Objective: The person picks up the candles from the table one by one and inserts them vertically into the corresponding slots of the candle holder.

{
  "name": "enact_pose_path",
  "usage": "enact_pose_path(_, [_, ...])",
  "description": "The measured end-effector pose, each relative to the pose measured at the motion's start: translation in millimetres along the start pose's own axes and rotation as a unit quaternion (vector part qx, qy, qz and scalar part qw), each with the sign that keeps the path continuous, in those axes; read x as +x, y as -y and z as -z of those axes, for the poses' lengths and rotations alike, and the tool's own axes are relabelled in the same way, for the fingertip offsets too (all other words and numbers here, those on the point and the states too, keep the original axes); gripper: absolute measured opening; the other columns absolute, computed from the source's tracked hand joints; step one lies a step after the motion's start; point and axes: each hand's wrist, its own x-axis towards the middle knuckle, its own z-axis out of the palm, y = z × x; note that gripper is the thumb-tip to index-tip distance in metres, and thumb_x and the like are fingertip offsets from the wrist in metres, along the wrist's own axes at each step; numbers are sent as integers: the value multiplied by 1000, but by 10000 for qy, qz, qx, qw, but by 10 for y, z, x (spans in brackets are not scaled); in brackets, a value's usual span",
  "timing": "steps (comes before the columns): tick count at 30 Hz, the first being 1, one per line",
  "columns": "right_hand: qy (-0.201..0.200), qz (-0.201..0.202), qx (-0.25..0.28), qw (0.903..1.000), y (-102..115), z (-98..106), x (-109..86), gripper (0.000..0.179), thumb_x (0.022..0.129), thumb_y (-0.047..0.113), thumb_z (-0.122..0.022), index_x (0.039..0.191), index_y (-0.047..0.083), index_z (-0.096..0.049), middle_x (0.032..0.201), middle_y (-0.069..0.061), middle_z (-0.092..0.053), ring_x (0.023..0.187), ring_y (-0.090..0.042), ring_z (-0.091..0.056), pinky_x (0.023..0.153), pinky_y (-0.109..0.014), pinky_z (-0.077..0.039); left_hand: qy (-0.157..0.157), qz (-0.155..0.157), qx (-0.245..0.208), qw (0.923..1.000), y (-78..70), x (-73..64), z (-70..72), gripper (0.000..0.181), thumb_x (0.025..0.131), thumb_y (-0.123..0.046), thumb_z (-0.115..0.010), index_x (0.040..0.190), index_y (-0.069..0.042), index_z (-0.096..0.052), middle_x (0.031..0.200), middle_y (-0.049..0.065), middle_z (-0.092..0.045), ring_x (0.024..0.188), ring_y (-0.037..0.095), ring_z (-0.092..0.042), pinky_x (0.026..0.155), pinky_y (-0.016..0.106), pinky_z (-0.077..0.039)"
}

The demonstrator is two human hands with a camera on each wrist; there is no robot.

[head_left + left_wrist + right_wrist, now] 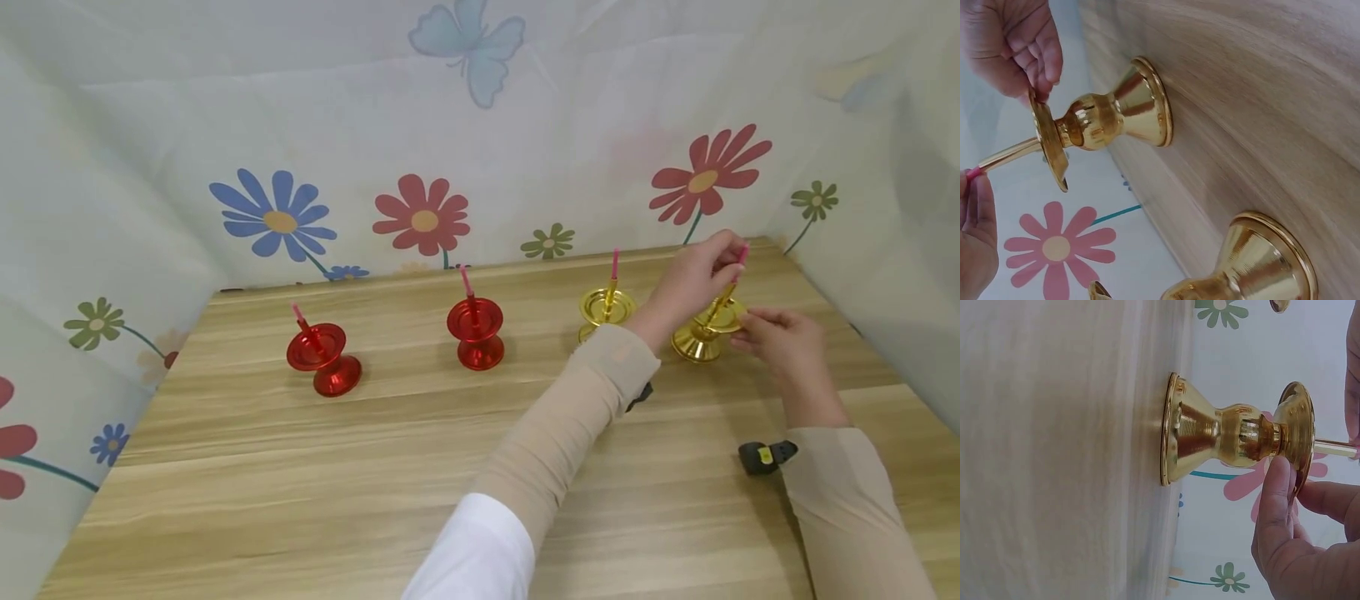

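At the right end of the row in the head view, a gold candle holder (697, 343) stands on the table. A thin candle (1010, 155), gold with a pink top, rises from its dish and leans a little. My left hand (697, 267) pinches the pink top between thumb and finger. My right hand (786, 337) grips the dish rim from the right, thumb on one side and fingers on the other in the right wrist view. Left of it, partly hidden by my left arm, stands a second gold holder (596, 307) with a pink-topped candle (615, 265).
Two red candle holders, a middle one (481, 353) and a left one (337, 375), each bear a pink-topped stick. The wooden table (337, 500) meets a flowered cloth backdrop (337, 108) at the back and sides.
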Motion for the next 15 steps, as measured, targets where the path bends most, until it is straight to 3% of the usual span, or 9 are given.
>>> enact_pose_path(4, [14,23,-94,10000,-72,65,76,11,87,20,-69,91,16,-60,78,9,-64,69,-4,-66,68,-19,-56,-12,-65,-34,10000,21,12,-10,21,96,-14,-54,116,-8,-56,110,2,-66,95,2,-61,80,1,-41])
enact_pose_path(11, [-42,66,203,9998,-120,83,134,14,84,19,-72,91,14,-61,76,8,-65,66,-5,-67,65,-19,-57,231,-57,852,9961,-12,50,-8,23,95,-18,-56,117,-11,-58,114,-3,-66,105,0,-60,85,1,-40])
enact_pose_path(15, [-16,39,212,9998,-84,55,108,16,84,17,-71,93,11,-60,75,8,-65,65,-6,-66,64,-19,-57,133,141,729,9972,-13,47,-9,23,95,-20,-56,116,-11,-60,111,-3,-67,100,0,-61,81,1,-41])
